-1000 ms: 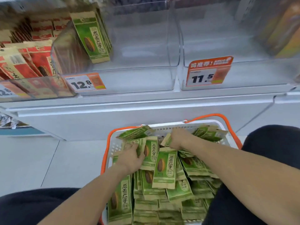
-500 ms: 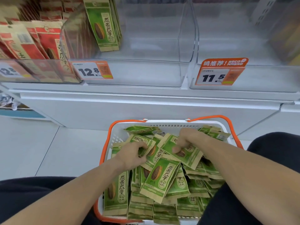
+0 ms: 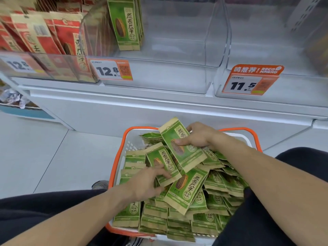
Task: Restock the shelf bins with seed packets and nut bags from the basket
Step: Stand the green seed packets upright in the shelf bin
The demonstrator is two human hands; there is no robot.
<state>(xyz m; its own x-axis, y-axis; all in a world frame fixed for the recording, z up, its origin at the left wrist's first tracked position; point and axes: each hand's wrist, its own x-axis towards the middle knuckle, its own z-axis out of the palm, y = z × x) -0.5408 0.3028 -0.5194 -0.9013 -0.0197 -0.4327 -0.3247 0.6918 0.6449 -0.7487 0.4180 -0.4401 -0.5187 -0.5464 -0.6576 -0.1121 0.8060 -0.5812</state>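
Green seed packets (image 3: 179, 206) fill the basket (image 3: 117, 155). Right hand (image 3: 200, 136) pinches one packet (image 3: 181, 146), left hand (image 3: 149, 183) seemingly grips another (image 3: 163, 164). Gathering step; next, lift them into the middle bin (image 3: 159, 75), beside its few packets.

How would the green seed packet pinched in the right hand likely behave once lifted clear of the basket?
The green seed packet is flat and thin, so it is probably light. It stays nearly straight while the right hand holds only one edge, suggesting moderate stiffness. Its paper-like surface looks matte, so slipping seems unlikely, though packets in the basket slide over each other.
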